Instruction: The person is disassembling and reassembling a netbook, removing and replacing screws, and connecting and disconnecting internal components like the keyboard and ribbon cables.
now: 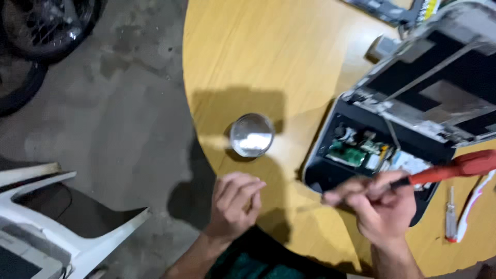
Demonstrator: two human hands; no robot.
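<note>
Left hand [235, 204] at table edge [194, 121]

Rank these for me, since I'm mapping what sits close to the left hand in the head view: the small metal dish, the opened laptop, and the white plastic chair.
From the left hand:
1. Small metal dish, just above the hand on the wooden table.
2. Opened laptop, to the right on the table.
3. White plastic chair, far left on the floor.
</note>
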